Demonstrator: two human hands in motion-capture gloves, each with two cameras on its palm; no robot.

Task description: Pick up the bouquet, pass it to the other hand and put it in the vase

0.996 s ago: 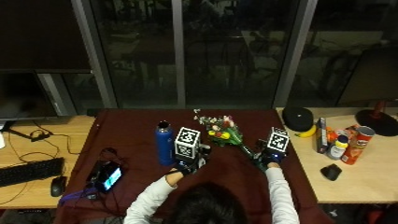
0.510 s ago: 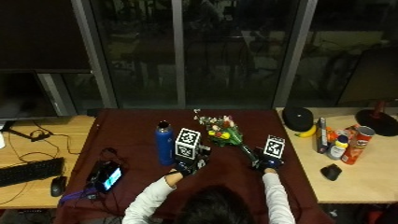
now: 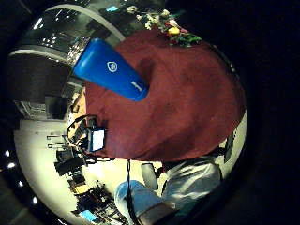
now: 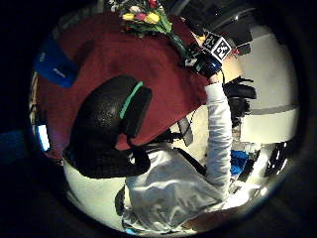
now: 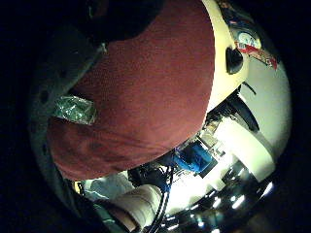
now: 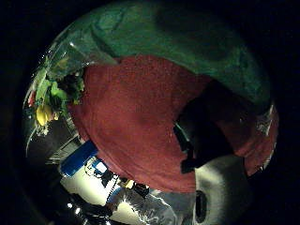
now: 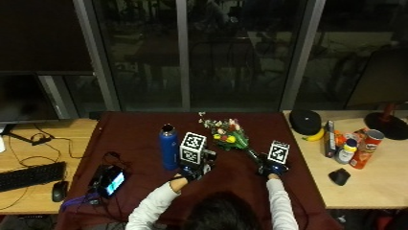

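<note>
the bouquet (image 7: 231, 137) lies on the dark red table (image 7: 134, 129), flower heads pointing toward the far edge near the middle and its wrapped stem end angled back toward the person's right. the right hand (image 7: 273, 165) sits right at that stem end; its thumb side palm view is filled with green wrapping running close over the palm, and a bit of crinkled wrap shows beside the palm in the other right view, so the hand looks closed around the stems, though the fingers themselves are hidden and i judge this rather than see it. taking the stems rather than the blooms makes sense: it keeps the flowers clear and leaves a length of stem free for the other hand to take.

the left hand (image 7: 193, 168) hovers over the table just beside the blue bottle (image 7: 168, 147), grasping nothing; its thumb side view shows a gloved thumb loosely curled over bare cloth, so it reads as relaxed. it seems parked there to receive the handover, well placed between the bouquet and the bottle.

no vase is plain to see; the blue bottle, upright toward the table's left half, is probably the stand-in. the bouquet appears to rest on the table, so the pick-up is at its start.
</note>
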